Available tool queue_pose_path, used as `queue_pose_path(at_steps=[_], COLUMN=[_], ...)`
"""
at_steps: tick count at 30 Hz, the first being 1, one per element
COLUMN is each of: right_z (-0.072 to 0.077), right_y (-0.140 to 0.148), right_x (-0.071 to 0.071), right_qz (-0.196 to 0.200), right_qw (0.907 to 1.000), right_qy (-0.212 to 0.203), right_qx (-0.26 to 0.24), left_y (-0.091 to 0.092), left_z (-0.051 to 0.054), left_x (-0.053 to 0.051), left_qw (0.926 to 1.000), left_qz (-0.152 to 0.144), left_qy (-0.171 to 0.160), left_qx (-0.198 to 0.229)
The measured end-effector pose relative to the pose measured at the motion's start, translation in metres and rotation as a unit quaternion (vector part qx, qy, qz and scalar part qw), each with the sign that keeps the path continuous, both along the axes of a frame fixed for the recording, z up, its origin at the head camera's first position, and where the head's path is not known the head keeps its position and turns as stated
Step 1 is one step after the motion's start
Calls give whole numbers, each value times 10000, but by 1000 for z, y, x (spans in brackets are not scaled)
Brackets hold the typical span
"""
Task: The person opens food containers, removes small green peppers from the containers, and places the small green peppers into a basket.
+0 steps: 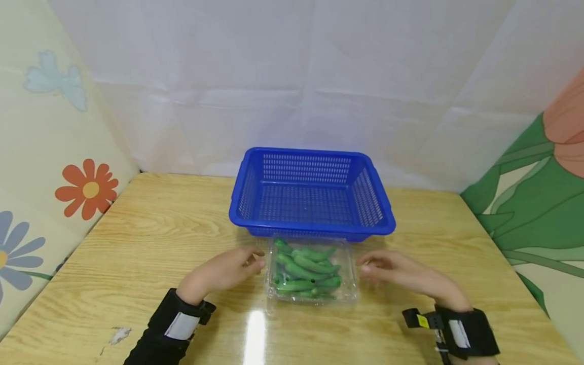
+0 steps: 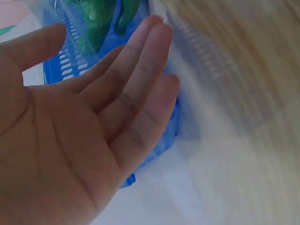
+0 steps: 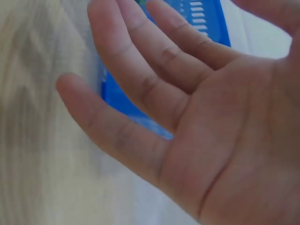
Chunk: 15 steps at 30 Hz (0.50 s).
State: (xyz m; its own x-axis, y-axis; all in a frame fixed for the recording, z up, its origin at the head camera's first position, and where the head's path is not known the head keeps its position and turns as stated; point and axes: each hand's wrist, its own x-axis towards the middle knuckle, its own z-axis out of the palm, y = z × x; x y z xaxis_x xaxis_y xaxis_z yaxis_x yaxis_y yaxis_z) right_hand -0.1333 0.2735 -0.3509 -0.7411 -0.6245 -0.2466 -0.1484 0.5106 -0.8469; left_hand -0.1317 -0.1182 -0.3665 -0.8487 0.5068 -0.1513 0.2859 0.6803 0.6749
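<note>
A clear plastic box (image 1: 349,284) holding several green chili peppers (image 1: 310,268) lies on the table in front of a blue basket. My left hand (image 1: 228,271) is beside its left edge, fingers relaxed and holding nothing; the left wrist view shows the palm and the spread thumb, with green peppers (image 2: 98,18) beyond. On the other side of the box, my right hand (image 1: 394,271) hovers near the right edge with loosely bent fingers. In the right wrist view its palm holds nothing.
Behind the box stands the blue perforated basket (image 1: 315,228), with nothing visible inside it. A wooden table (image 1: 182,218) extends around both. White cloth (image 1: 205,91) hangs at the back, and panels with painted flowers (image 1: 88,190) flank the sides.
</note>
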Motion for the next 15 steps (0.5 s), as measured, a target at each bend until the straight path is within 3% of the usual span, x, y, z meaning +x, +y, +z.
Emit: queue_pose_path(at_steps=[4,10,15], right_z=[-6,-16,-21], right_y=[-5,-14,-14], right_x=[-3,-7,-6], right_qz=[-169,-549,-289], right_qw=[9993,9975,9973], right_qy=[-330,-445,-622], right_qx=[-9,27,-251], left_y=[1,3,3], left_z=[-4,-5,-5], left_x=[-1,-1,-2], left_qw=[9996,9991,9975], left_qz=[-157,-222,-229], left_qy=[-209,-262,-364], left_qx=[147,247,553])
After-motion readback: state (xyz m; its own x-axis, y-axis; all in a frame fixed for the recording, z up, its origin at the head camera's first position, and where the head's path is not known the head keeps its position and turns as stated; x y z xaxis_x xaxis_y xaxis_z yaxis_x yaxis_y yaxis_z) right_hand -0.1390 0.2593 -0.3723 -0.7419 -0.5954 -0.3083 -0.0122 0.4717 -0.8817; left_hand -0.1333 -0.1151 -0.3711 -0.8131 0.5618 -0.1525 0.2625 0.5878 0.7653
